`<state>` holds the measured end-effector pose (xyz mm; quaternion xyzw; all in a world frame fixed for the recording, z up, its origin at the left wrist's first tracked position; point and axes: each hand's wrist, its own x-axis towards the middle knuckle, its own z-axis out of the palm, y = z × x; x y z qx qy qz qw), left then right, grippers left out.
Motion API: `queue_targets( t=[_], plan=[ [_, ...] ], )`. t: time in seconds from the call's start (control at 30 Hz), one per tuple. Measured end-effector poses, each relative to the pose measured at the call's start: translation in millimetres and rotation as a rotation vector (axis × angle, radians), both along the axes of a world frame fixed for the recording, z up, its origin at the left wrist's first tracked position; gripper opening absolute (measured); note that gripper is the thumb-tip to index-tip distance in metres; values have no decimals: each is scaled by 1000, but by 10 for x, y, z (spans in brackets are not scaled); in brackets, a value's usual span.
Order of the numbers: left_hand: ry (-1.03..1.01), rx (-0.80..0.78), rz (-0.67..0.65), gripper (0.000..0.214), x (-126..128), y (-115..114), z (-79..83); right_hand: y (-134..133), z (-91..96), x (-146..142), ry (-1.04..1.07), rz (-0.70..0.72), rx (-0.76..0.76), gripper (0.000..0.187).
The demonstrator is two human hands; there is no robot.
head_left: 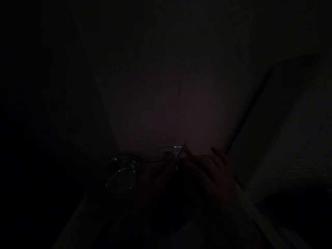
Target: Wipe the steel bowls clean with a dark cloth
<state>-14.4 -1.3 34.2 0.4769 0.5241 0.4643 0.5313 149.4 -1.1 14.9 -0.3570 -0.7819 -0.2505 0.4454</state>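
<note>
Slim, dark, stick-like item with a pale lower tip: slanted, between the two hands, at the right hand's fingertips. Right hand: fingers extended toward item, one finger raised apart; whether gripping, cannot tell. Left hand: very dim, opposite the right; grip cannot be told. Just beyond the hands: pale rectangular socket-like plate on a dull, plain wall. Beside the left hand, on its outer side: round, shiny, metal-looking dishes. Lighting very low.

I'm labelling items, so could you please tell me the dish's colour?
The dish looks silvery grey in the very dark head view.
</note>
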Motion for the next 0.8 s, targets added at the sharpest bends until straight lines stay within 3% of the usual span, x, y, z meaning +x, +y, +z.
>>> queue_targets(
  t=[0.17, 0.33, 0.47, 0.63, 0.8],
  plan=[
    [10, 77, -118, 23, 58, -11, -27, 80, 29, 120, 28, -35, -49, 19],
    [-19, 11, 10, 25, 32, -14, -51, 39, 2, 48, -20, 23, -26, 21],
    [-96, -37, 47, 13, 48, -32, 33, 18, 0, 7, -86, 60, 21, 18],
    [-137, -91, 93, 29, 74, 26, 46, 32, -20, -35, -100, 141, 45, 17],
    [-237, -14, 74, 34, 105, 41, 30, 30, -42, -38, -98, 175, 58, 17]
  ],
)
